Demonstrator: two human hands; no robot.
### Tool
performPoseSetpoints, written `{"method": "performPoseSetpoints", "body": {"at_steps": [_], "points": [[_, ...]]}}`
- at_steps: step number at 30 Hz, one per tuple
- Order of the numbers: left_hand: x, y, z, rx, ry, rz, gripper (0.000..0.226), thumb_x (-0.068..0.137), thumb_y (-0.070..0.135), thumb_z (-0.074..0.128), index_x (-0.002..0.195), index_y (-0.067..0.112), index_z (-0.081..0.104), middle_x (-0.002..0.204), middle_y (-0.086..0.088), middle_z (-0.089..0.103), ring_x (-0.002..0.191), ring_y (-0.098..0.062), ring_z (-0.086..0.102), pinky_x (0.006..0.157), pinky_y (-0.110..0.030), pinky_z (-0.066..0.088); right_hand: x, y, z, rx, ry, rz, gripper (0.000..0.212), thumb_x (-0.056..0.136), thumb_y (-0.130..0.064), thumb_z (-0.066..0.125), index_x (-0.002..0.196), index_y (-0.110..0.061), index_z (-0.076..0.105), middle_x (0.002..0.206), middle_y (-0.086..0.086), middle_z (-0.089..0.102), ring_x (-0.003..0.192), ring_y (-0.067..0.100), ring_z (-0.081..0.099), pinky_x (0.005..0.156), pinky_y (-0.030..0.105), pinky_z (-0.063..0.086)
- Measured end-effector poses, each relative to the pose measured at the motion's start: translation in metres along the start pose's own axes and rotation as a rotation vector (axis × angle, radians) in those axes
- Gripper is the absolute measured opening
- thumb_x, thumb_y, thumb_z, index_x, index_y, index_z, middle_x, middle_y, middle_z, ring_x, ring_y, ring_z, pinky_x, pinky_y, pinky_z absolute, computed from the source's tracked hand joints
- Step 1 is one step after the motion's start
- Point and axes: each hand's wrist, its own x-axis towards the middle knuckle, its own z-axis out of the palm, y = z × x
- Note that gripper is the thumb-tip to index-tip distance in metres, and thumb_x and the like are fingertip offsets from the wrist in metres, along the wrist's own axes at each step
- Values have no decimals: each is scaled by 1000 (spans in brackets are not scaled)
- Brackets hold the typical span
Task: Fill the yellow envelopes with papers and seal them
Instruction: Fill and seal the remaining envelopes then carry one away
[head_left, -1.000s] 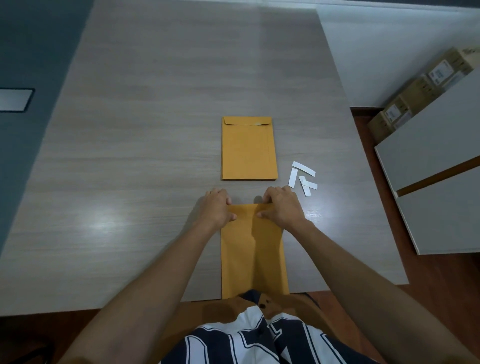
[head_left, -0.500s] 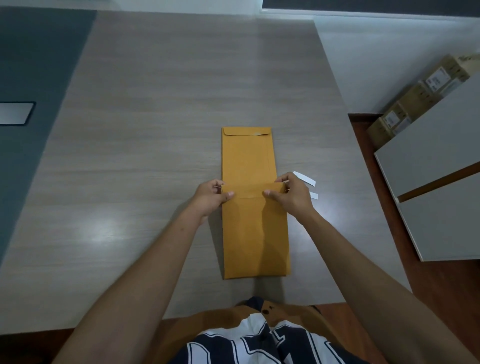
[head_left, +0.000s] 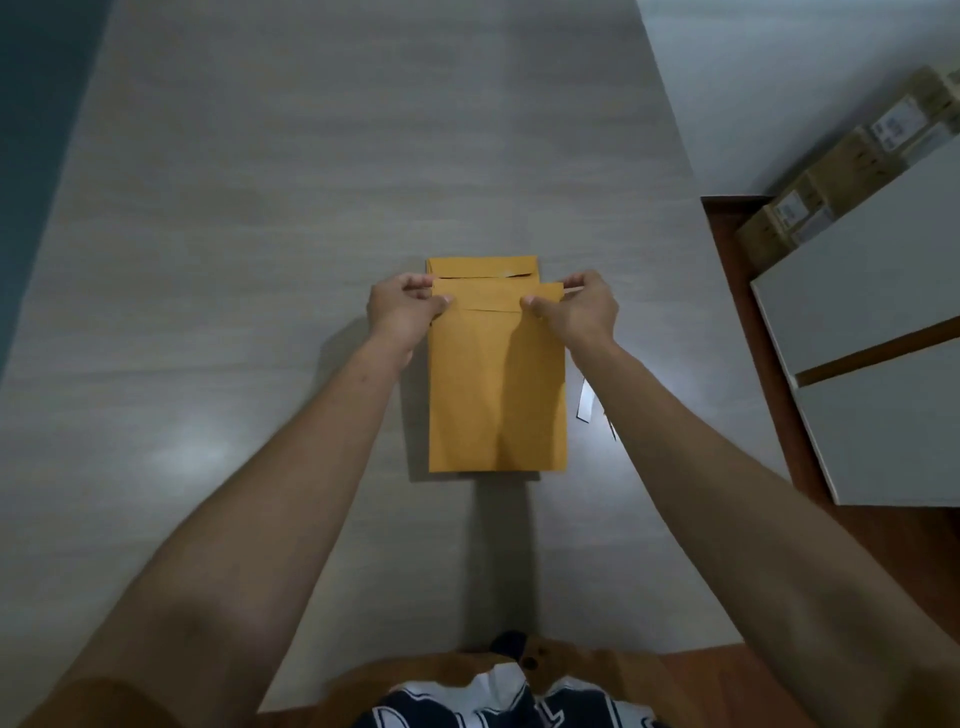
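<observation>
A yellow envelope lies flat on the grey table, its flap folded down at the far end. It covers most of a second yellow envelope, of which only the far flap edge shows. My left hand pinches the top envelope's far left corner, thumb on the flap. My right hand pinches the far right corner the same way. No loose papers are visible.
White peel-off strips lie on the table just right of the envelopes, partly under my right forearm. White cabinets and cardboard boxes stand to the right, beyond the table edge.
Both hands have slid the near envelope away from me across the table, until it lies on top of the far envelope. My grip on its top corners is unchanged.
</observation>
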Motion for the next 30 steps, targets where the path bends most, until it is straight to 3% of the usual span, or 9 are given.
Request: {"method": "performPoseSetpoints", "body": {"at_steps": [4,11,15,18,21,24,27,30], "points": [[31,12,8,62,62,13,29,73,13,85,94,17,65,91,-5,67,89,-21,68,87,-37,58,36,-11,17,-39,14,-3,58,65,-30,90,107,-9,56,98,4,61,89,19,58,75,31,50],[69,17,22,211,133,-3,28,79,15,80,103,13,67,94,0,67,86,-11,62,79,-18,47,81,-16,45,-158,15,-58,52,69,-34,87,104,-11,56,102,5,60,93,18,54,71,26,40],[77,11,26,371,172,-2,35,83,23,75,113,9,66,109,0,67,98,-15,62,84,-22,47,96,-7,52,-259,3,-75,57,76,-43,79,118,-13,55,119,10,59,111,25,56,85,31,47],[75,4,28,492,149,-22,22,84,31,71,91,15,59,87,4,57,85,-19,55,70,-29,44,95,4,53,-318,-22,-28,62,81,-46,72,125,-8,50,125,12,56,115,29,54,91,40,50],[68,-1,35,498,107,-34,28,84,35,69,80,12,53,71,2,52,68,-19,52,52,-27,34,89,13,58,-321,-42,41,58,81,-53,69,110,-5,56,106,9,62,97,26,60,70,32,49],[62,2,38,421,84,-103,39,83,39,70,64,13,48,57,2,47,55,-20,49,44,-26,28,82,14,61,-291,-36,65,55,77,-64,61,85,-10,51,81,6,55,74,24,56,49,25,33],[55,1,32,304,60,-174,46,77,50,75,66,13,51,65,-1,54,61,-21,55,54,-28,39,70,15,58,-271,-51,116,61,72,-72,56,83,-12,48,79,5,53,72,24,54,49,27,31],[36,-5,24,131,37,-186,37,76,42,81,64,13,60,67,0,62,63,-18,62,60,-30,49,49,15,51,-218,-71,116,58,74,-70,59,68,-12,52,68,0,56,68,22,58,51,28,33]]}}
